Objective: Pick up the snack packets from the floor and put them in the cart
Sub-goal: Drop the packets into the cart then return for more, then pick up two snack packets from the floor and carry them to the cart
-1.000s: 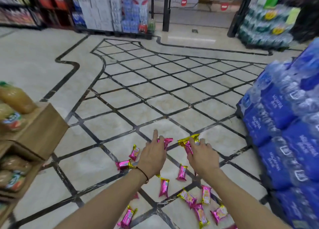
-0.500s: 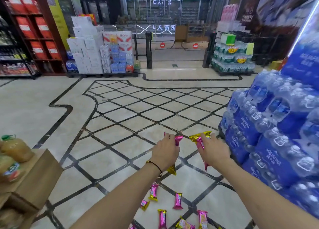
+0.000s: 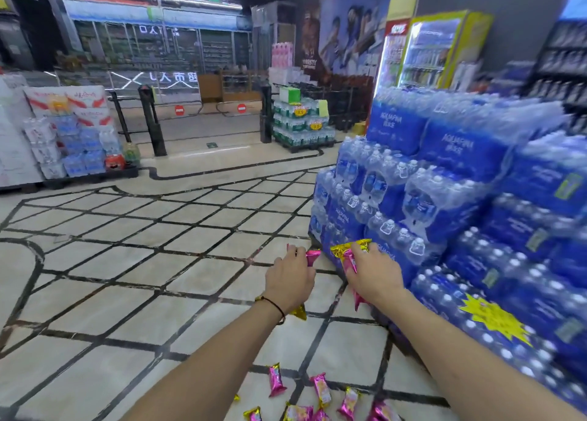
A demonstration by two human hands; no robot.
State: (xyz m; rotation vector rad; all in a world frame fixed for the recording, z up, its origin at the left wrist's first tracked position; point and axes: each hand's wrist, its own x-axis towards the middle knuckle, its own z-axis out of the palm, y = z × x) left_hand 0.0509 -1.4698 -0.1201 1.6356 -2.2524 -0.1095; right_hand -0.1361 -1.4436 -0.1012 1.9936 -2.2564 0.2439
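My left hand point(image 3: 290, 282) grips a pink and gold snack packet point(image 3: 313, 255), whose gold end shows below the wrist. My right hand point(image 3: 371, 276) grips two or more snack packets point(image 3: 347, 252), pink with gold ends, held up in front of the water stack. Both hands are raised well above the floor. Several more pink and gold snack packets point(image 3: 320, 389) lie on the tiled floor at the bottom of the view, between my forearms. No cart is in view.
A tall stack of blue shrink-wrapped water bottle packs point(image 3: 460, 214) stands close on the right. Entrance gate posts point(image 3: 152, 122) and a green water pallet point(image 3: 301, 125) stand far ahead. Stacked goods point(image 3: 70, 134) line the left. The tiled floor point(image 3: 143, 261) spreads to the left.
Both hands closed on packets on the floor and lifted them. My view rose and swung right, so the water stack fills more of the right and the juice shelf left the view.
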